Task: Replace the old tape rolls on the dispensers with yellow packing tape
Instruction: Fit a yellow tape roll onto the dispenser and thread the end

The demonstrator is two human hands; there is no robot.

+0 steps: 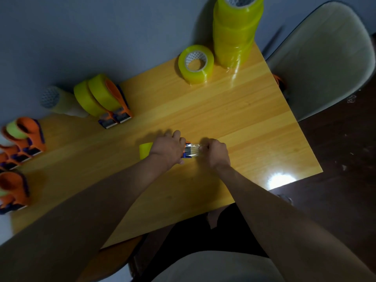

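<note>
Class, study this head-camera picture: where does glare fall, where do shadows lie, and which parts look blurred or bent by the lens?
Head view: white glare blooms on the table near its right corner; the hands cast soft shadow leftward; the dispensers at the left edge are blurred and stretched; the tape stack leans with wide-angle distortion; overall lighting is dim.

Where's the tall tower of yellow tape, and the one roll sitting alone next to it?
tape tower [236, 35], head view, side of the stack.
single roll [198, 75], head view, its yellow outer side.
</note>
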